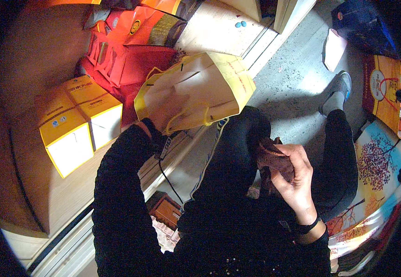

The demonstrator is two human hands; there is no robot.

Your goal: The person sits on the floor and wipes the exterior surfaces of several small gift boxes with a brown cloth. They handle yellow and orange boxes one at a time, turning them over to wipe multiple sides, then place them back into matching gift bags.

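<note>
My left hand [160, 112] reaches into the open mouth of a yellow paper gift bag [228, 78], its fingers partly lost against the pale inside wall. A yellow cord handle [186, 117] loops past my wrist. Whether those fingers hold anything is not visible. Over my lap, my right hand [295, 173] pinches a bunched brown cloth [275, 159] between thumb and fingers. The bag lies tilted beside my bent knee.
Two yellow cartons [81, 114] stand side by side on a wooden surface [79, 187] at left. Red paper bags [127, 65] are heaped behind them. Dark specks litter the grey floor [276, 69]. At right are an orange bag [387, 93] and tree-patterned fabric [377, 159].
</note>
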